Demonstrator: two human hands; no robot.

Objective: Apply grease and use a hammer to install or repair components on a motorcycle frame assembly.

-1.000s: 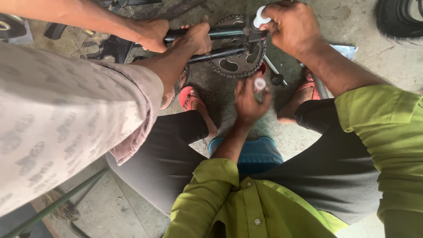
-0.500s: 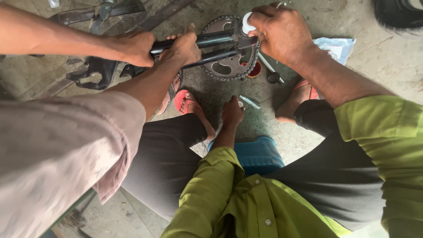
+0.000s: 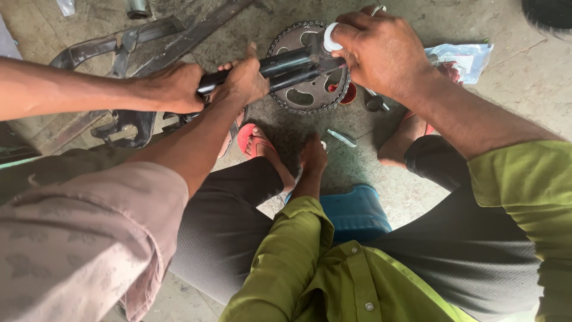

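Black tube (image 3: 286, 67) of a cycle frame lies nearly level above the concrete floor (image 3: 524, 77), long axis running left to right and rising slightly toward the right end. That right end carries a white cap (image 3: 331, 39) and sits directly over the toothed chainwheel (image 3: 305, 89), which lies flat on the floor beneath.

The wearer's right hand (image 3: 384, 53) is closed around the capped end of the tube, fingers wrapped over it from the right side. This hand is the one on the tube. The wearer's left hand (image 3: 313, 156) is below the chainwheel, well apart from the tube, fingers down at the floor beside a small pale blue part (image 3: 342, 138); whether it pinches anything cannot be told.

Left of the chainwheel, two hands of a second person (image 3: 202, 86) clamp the far stretch of the same tube, one next to the other, steadying it.

Further out from the chainwheel: a clear plastic bag (image 3: 462, 58) to the right, a red sandal (image 3: 253, 138) on a foot just below-left, a blue stool (image 3: 355, 210) under the wearer, dark metal frame parts (image 3: 128, 122) to the left.
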